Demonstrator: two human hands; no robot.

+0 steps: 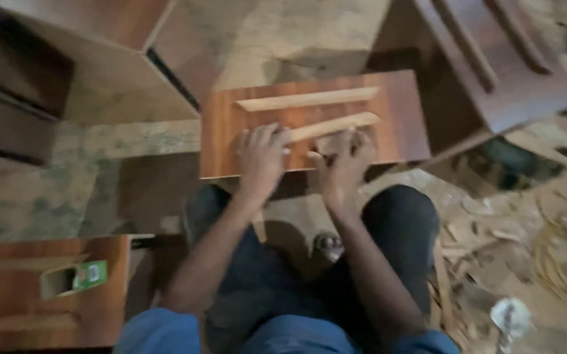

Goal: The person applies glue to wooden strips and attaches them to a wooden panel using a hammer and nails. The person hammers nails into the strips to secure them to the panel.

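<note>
Crouching over a reddish wood panel point(388, 111) on the floor, the person has both hands on it; whole frame is motion-blurred, fine detail lost. Left hand point(260, 157) lies flat, fingers spread, pressing the near end of the lower pale wood strip point(336, 126). Right hand point(344, 164) is loosely curled just beside that strip; something small may be pinched in it, can't tell. Two pale strips total on the panel; the upper strip point(310, 98) lies untouched, parallel-ish. Two dark cabinet pieces, one top left point(100, 59), one top right point(493, 59), both cut off by the frame. Another panel point(8, 288) bottom left carries a small open box with green label point(74, 278), contents hidden. Wood scraps point(493, 236) litter the floor, right.
</note>
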